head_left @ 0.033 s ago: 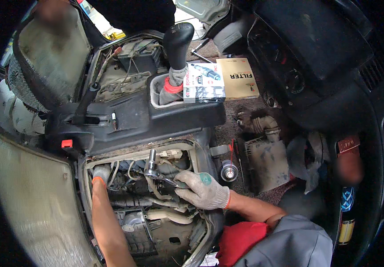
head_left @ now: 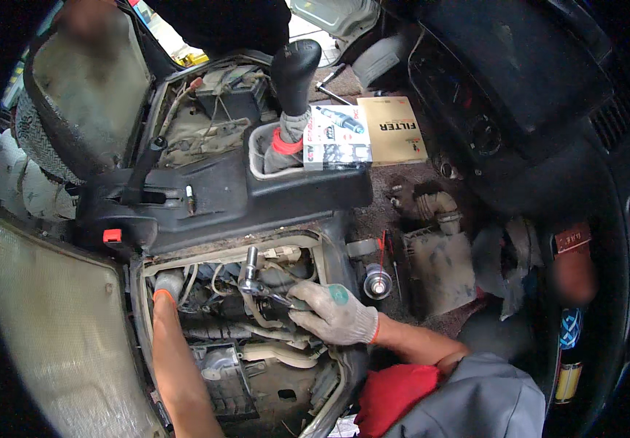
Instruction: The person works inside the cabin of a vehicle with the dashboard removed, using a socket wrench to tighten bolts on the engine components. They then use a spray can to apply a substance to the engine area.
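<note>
My right hand (head_left: 331, 312), in a grey-white knit glove with a green patch, is closed around the handle of a socket wrench (head_left: 252, 276). The wrench's chrome head, with a socket pointing up and away, hangs over the open engine bay (head_left: 285, 372). At the bay's left side my left hand (head_left: 169, 283), gloved too, reaches down among the hoses; its fingers are hidden. Pale hoses (head_left: 278, 355) and dark engine parts lie between and below the two hands. A spark plug (head_left: 190, 198) rests on the black console beyond the bay.
Beyond stands a gear lever (head_left: 294, 69), with a spark plug box (head_left: 337, 135) and a tan filter box (head_left: 395, 131) beside it. A handbrake lever (head_left: 143, 171) rises at left. A silver can (head_left: 377, 283) and a dirty air filter housing (head_left: 439, 266) sit at right.
</note>
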`<state>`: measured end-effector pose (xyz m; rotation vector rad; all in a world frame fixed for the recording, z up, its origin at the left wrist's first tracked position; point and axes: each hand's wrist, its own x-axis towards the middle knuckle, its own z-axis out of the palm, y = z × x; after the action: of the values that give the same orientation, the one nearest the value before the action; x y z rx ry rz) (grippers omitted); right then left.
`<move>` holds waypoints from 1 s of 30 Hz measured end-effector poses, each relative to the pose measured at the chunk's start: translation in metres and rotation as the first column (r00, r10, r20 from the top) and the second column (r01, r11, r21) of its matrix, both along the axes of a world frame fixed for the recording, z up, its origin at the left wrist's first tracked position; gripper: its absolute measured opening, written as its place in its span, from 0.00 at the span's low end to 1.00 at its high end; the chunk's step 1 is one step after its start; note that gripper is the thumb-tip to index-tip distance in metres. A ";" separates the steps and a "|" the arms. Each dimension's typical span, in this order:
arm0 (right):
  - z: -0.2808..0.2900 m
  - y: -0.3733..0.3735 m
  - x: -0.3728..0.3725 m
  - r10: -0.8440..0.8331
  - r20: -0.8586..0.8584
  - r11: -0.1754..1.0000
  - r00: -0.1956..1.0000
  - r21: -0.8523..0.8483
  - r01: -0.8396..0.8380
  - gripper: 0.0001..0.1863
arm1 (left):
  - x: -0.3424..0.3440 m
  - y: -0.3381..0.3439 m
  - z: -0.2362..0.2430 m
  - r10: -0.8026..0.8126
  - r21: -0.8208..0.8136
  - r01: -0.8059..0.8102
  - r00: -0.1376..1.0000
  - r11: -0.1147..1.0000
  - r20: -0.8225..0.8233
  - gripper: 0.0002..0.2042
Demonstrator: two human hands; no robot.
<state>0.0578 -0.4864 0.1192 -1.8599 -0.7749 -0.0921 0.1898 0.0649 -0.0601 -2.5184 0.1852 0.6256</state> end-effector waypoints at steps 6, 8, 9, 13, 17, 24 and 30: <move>-0.001 0.001 0.001 0.074 0.030 0.995 0.997 -0.069 -0.072 0.22 | 0.004 0.009 -0.026 0.002 0.032 -0.002 1.000 0.999 0.022 0.26; -0.004 -0.001 0.000 0.055 0.083 0.997 0.995 -0.066 -0.050 0.23 | 0.009 0.006 -0.041 -0.012 0.035 0.012 1.000 0.999 0.016 0.25; -0.005 0.002 -0.001 0.059 0.063 0.997 0.996 -0.057 -0.055 0.23 | 0.009 0.010 -0.047 -0.012 0.041 0.011 1.000 0.999 0.017 0.25; 0.000 0.003 0.002 0.076 -0.028 0.997 0.997 -0.031 -0.077 0.21 | 0.003 0.033 -0.073 -0.048 0.092 0.047 0.999 0.995 0.012 0.25; 0.011 0.007 0.005 0.125 0.008 0.991 0.992 0.047 -0.125 0.20 | -0.011 0.078 -0.058 -0.008 0.065 0.001 0.994 0.998 0.110 0.25; 0.005 0.003 0.006 0.053 -0.089 0.998 0.995 0.048 -0.049 0.17 | 0.001 -0.008 -0.018 0.006 0.102 0.003 0.996 0.995 -0.088 0.25; 0.011 0.005 0.010 0.062 -0.131 0.996 0.989 0.065 -0.053 0.16 | -0.006 -0.003 -0.004 -0.004 0.007 0.005 0.997 1.000 -0.072 0.25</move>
<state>0.0677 -0.4810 0.1306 -1.7646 -0.7245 0.0440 0.1833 0.0623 -0.0636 -2.4895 0.2143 0.7141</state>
